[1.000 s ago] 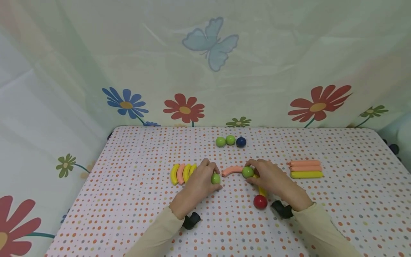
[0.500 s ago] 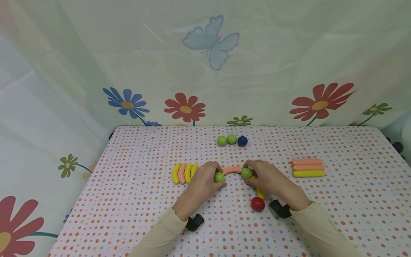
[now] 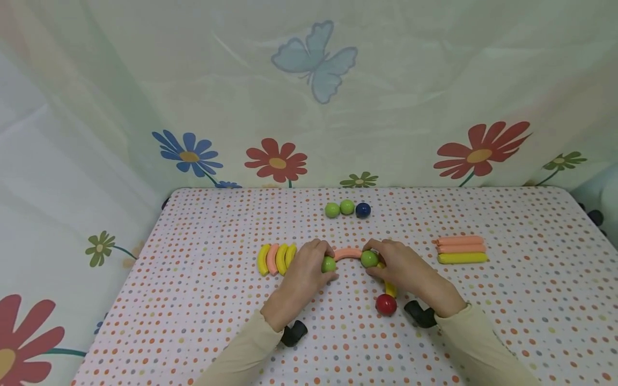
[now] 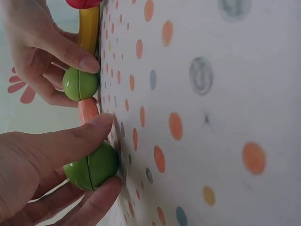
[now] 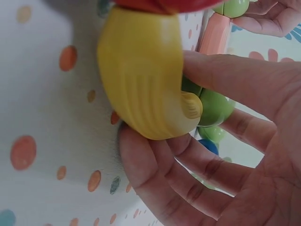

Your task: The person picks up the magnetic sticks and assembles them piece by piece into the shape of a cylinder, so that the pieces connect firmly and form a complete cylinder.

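Observation:
My left hand (image 3: 304, 272) pinches a shiny green ball (image 4: 96, 165) between thumb and fingers at the left end of a curved pink rod (image 3: 347, 253). At the rod's other end, my right hand (image 3: 403, 265) grips a second green ball (image 3: 369, 259), thumb on one side and fingers on the other. From that ball a curved yellow rod (image 5: 141, 70) runs toward the near side, ending at a red ball (image 3: 385, 304). The balls and rods line up end to end as one bent chain low over the table.
Left of my left hand, curved yellow and pink rods (image 3: 272, 259) lie side by side. Two green balls (image 3: 332, 209) and a dark blue ball (image 3: 363, 209) sit farther back. Straight pink rods (image 3: 460, 240) and a yellow one (image 3: 462, 258) lie at right on the dotted tablecloth (image 3: 193, 300).
My left hand has moved right with its green ball, closing the gap to the pink rod's left end. My right hand, with its ball and the red ball, has shifted slightly left.

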### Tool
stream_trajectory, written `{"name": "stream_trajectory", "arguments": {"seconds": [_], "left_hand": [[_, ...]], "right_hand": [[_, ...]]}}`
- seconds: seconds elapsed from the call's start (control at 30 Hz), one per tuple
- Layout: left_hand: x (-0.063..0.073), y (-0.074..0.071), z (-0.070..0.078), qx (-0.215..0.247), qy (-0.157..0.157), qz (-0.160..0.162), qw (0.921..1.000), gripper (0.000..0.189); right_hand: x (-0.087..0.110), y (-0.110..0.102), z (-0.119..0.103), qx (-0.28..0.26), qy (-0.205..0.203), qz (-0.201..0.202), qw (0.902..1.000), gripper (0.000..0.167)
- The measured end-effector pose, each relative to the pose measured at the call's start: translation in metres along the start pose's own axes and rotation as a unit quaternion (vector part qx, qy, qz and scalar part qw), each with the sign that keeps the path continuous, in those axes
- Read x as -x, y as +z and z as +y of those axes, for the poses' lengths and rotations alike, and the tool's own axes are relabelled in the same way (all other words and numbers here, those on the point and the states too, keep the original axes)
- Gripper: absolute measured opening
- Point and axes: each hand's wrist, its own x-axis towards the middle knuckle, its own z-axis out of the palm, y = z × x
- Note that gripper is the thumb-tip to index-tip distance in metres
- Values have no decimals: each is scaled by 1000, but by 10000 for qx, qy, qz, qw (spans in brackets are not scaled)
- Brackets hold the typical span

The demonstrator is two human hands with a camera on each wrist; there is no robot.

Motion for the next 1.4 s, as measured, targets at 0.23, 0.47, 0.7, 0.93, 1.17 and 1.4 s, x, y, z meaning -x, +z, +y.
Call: {"name": "stream_trajectory", "arguments": {"seconds": [0.23,0.47,0.7,0.93,1.17,1.4], "left_hand": [[1,0,0,8,14,52,10000,34],[2,2,-1,-41,-26,46,10000,34],[3,2,-1,16,-196,-42,9998,34],[7,-6,-4,214,-392,-49,9990,39],[11,-27,-19,-147,-624,196,9977,54],[14,-32,-29,-522,-713,180,9959,51]], "right_hand": [[-1,0,-1,64,51,4,10000,35],[-2,2,1,-101,-13,10,9999,35],[-3,2,5,-207,-96,-4,9997,36],[-3,2,7,-217,-99,16,9997,35],[-4,2,7,-220,19,-23,9998,35],[-4,4,7,-244,49,-8,9997,35]]}}
